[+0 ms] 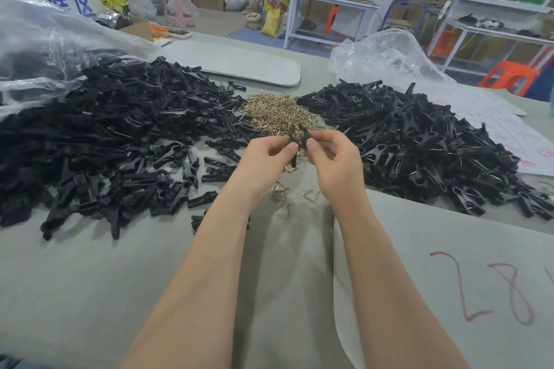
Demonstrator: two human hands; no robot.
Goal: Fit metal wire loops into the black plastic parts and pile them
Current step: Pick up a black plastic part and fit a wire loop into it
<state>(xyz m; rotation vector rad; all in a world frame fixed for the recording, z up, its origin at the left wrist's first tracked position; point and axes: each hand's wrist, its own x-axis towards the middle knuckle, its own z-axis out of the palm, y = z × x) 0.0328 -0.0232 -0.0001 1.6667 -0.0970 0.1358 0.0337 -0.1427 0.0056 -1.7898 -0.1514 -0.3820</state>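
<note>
Black plastic part pinched between both hands.
Left hand and right hand meet close together, thumbs and fingers curled on it. Just beyond them lies a heap of wire loops; one pile of black parts spreads left of the left hand, another pile right of the right hand; loose loops lie on the table between the wrists.
</note>
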